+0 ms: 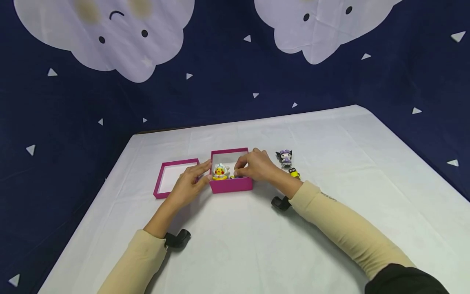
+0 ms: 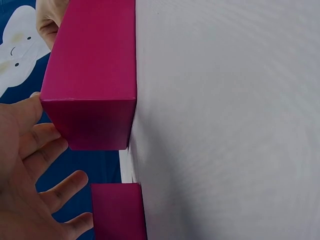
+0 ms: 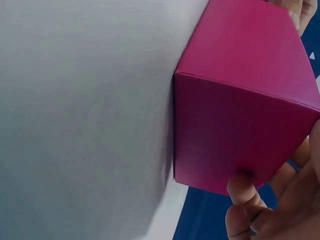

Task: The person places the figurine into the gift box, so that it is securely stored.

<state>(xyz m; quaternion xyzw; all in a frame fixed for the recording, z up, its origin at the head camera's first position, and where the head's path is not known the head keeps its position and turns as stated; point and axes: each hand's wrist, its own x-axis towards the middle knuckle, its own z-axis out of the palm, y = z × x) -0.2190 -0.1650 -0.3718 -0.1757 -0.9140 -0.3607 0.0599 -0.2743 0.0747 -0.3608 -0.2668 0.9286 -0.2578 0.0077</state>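
Note:
A magenta box (image 1: 231, 186) with a white inside stands uncovered on the table. In its left half sits a Pikachu figurine (image 1: 220, 172) in a white hood. My left hand (image 1: 186, 185) rests fingertips at the box's left rim, its fingers spread and mostly straight; the left wrist view shows fingers (image 2: 45, 152) along that side. My right hand (image 1: 256, 164) reaches over the right rim, thumb and fingers pinched together low inside the box. A small figurine (image 1: 232, 177), yellow and dark, shows at those fingertips, mostly hidden by the hand and front wall.
Left of the box lies its matching magenta lid (image 1: 158, 183), inside up, partly behind my left hand. To the right stand a Kuromi figurine (image 1: 285, 158) in purple and black and a yellow Minion figurine (image 1: 294, 173), near my right forearm. A white cloth covers the table (image 1: 235, 245).

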